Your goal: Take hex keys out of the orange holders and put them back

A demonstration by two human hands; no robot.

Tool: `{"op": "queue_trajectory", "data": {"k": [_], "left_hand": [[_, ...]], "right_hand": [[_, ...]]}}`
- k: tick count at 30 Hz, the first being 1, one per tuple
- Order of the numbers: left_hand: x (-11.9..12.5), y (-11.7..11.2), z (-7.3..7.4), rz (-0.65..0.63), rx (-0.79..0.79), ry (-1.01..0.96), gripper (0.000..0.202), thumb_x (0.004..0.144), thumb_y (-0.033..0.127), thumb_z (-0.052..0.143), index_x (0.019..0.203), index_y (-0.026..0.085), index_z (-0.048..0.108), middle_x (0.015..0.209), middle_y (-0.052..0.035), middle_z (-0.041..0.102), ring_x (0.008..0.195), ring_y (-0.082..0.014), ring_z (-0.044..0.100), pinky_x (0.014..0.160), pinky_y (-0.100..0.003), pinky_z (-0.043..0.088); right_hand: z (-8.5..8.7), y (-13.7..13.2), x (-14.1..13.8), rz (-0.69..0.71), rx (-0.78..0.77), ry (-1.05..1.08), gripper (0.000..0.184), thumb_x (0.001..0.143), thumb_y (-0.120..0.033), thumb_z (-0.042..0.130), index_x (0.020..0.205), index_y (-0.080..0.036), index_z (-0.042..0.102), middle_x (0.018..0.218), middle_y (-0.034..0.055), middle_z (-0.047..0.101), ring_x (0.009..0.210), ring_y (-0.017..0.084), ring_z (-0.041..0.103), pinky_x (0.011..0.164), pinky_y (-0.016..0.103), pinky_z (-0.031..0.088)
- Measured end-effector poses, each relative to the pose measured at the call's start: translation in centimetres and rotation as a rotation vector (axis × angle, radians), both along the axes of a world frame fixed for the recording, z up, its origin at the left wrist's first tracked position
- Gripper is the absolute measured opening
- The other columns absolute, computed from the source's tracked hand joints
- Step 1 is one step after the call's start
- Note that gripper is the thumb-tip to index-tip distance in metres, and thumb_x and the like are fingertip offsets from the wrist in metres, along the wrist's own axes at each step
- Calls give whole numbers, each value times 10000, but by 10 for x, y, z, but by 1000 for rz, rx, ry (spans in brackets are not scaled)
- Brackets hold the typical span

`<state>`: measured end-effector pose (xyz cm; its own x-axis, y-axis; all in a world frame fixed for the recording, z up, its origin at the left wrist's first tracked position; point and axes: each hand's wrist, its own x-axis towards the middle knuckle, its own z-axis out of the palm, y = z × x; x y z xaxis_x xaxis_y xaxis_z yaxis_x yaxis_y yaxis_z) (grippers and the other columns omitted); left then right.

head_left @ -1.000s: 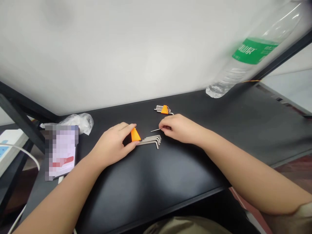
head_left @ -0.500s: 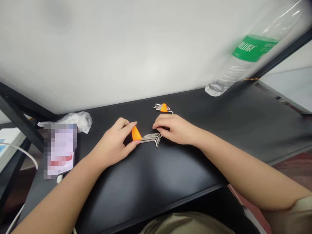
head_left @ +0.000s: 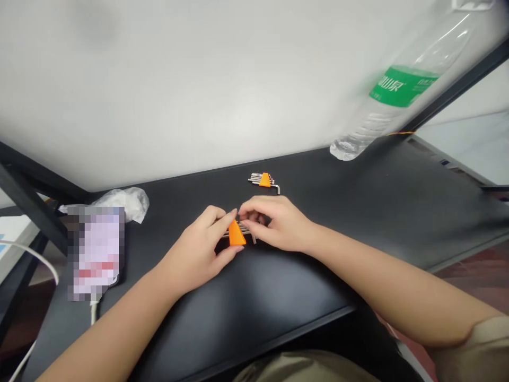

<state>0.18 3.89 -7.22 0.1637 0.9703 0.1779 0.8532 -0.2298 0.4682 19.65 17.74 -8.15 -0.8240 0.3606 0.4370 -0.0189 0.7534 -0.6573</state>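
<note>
My left hand pinches an orange hex key holder between thumb and fingers, low over the black tabletop. Metal hex keys run through this holder, with short lengths showing on both sides and their bent ends to the right. My right hand is closed around those bent ends, its fingertips close to the holder and hiding most of the keys. Behind my right hand, a second set of hex keys in an orange holder lies on the table.
A phone with a blurred screen and a white cable lies at the left, beside a crumpled clear plastic bag. At the back right, a large clear bottle with a green label stands near the white wall. The black table's front edge runs before me.
The orange holder and my left hand have moved right, nearer the keys' bent ends. Key ends now stick out on the holder's left. My right hand's fingers have closed in beside the holder.
</note>
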Motion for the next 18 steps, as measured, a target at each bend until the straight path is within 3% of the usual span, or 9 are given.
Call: {"op": "queue_trajectory", "data": {"k": [4,8,11,15,18], "left_hand": [[-1,0,-2,-9,-26,-15,535,949,289,654,1465,275,510,1180,-63,557,974,-173,600,833,-309,564],[0,-1,-3,-12,-4,15,524,947,281,648,1454,264,516,1184,-73,574,994,-189,605,820,-319,564],[-2,1,-4,-18,46,143,409,939,289,644,1337,207,599,1183,-91,595,1045,-232,597,863,-377,556],[-12,4,-6,50,106,224,437,933,330,640,1339,173,602,1205,-104,614,1055,-248,610,898,-409,553],[-19,5,-6,112,96,209,480,933,357,634,1381,192,584,1221,-98,619,1076,-247,628,923,-397,559]], "right_hand": [[2,-2,-1,44,78,-56,132,967,-138,572,994,-174,696,872,32,683,759,128,611,717,252,486],[2,-6,-4,50,15,-99,135,928,-123,580,880,-168,698,802,16,656,699,113,583,678,242,463],[2,-4,-3,1,-183,-157,80,872,-134,615,842,-167,681,757,2,663,640,101,582,623,221,454],[5,16,4,-115,-550,-346,102,890,-264,618,871,-173,661,718,-8,673,498,90,545,496,215,422],[7,38,10,-183,-567,-501,160,862,-325,660,841,-170,693,722,6,690,453,84,503,450,223,384]]}}
